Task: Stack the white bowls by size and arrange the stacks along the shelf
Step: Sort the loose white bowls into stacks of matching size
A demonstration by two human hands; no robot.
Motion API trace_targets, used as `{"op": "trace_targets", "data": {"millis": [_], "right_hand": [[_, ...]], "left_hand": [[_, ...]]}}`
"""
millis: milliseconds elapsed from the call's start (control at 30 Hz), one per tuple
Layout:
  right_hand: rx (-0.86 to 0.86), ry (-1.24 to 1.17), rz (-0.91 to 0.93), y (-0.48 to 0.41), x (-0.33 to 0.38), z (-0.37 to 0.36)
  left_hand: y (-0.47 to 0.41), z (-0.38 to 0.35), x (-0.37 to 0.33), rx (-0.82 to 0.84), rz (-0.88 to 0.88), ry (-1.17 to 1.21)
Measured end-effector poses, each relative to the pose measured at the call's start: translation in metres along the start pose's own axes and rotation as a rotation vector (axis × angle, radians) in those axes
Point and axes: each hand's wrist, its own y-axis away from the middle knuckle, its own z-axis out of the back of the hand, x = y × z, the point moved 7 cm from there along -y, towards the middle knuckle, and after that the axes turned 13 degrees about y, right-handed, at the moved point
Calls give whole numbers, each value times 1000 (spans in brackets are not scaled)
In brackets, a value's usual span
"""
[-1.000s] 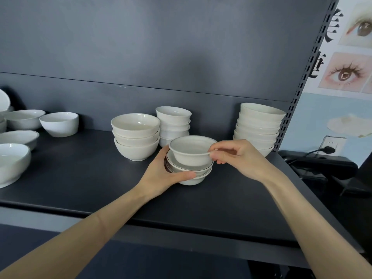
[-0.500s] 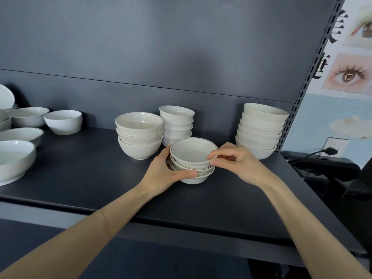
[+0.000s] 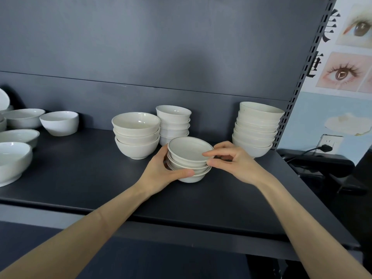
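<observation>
Soft, diffuse light is falling from above, casting a faint dark patch on the back panel (image 3: 193,63) and short shadows under the bowl stacks (image 3: 136,135). Wide-angle distortion is bending the shelf (image 3: 80,174) edge and slanting the slotted upright (image 3: 302,81); centre is reading sharp.

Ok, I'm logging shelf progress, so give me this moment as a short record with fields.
left hand: grips the front stack from its left side
right hand: pinches the top bowl at its right rim
behind: three-bowl stack, narrow stack, tall stack
far left: loose bowls, not yet stacked
surface: dark shelf
</observation>
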Motion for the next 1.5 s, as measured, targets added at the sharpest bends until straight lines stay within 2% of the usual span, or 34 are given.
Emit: {"op": "trace_targets", "data": {"millis": [167, 267, 400, 633, 800, 1067, 1167, 1333, 1500], "right_hand": [[13, -167, -33, 3, -2, -3], [-14, -240, -53, 4, -4, -5], [-56, -236, -52, 5, -9, -1], [-91, -248, -159, 13, -30, 18], [-61, -262, -92, 16, -28, 27], [-79, -236, -108, 21, -36, 40], [-63, -183, -121, 21, -36, 42], [-8, -16, -129, 22, -24, 50], [-43, 346, -132, 21, -7, 61]], "left_hand": [[-2, 1, -2, 70, 37, -44], [-2, 3, -3, 47, 36, -49], [-4, 0, -1, 32, 39, -40], [-23, -23, 6, 67, 59, -59], [-34, -37, 9, 89, 59, -71], [-40, -53, 11, 127, 75, -73], [-39, -57, 7, 164, 75, -106], [-34, -54, -2, 210, 95, -293], [-24, -37, -33, 132, 85, -676]]}}
